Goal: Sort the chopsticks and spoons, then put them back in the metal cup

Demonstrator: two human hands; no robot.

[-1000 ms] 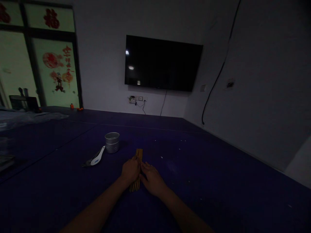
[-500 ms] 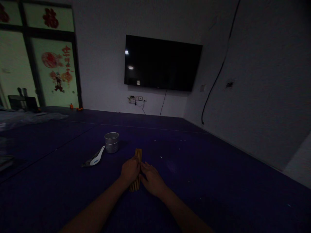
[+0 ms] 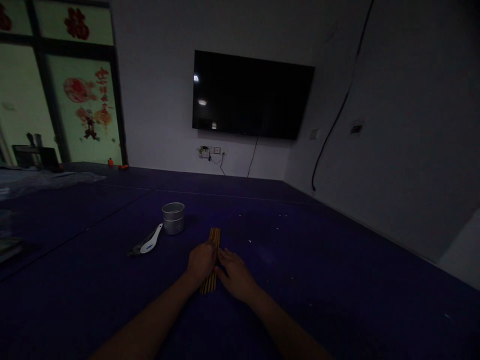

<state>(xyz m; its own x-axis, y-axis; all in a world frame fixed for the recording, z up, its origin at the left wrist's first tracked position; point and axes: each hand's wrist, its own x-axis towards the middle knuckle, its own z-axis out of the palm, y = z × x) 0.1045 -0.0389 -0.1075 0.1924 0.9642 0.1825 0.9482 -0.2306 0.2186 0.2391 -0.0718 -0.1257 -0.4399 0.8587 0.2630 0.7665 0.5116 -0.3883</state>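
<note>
To the right of the round silvery metal cup [image 3: 173, 220], and nearer the person, a row of slim yellow-brown sticks [image 3: 215, 234] lies flat on the dark blue-purple tabletop [image 3: 318, 270]. The left hand [image 3: 201, 261] curls over their middle; its grip's tightness is hidden. The right hand [image 3: 236, 275], thumb and fingers loosely parted, meets their right edge, apparently bracing them so they stay parallel. Left of the cup, a white spoon with a blue mark [image 3: 151, 244] points its handle cupward, seemingly set clear of the hands.
</note>
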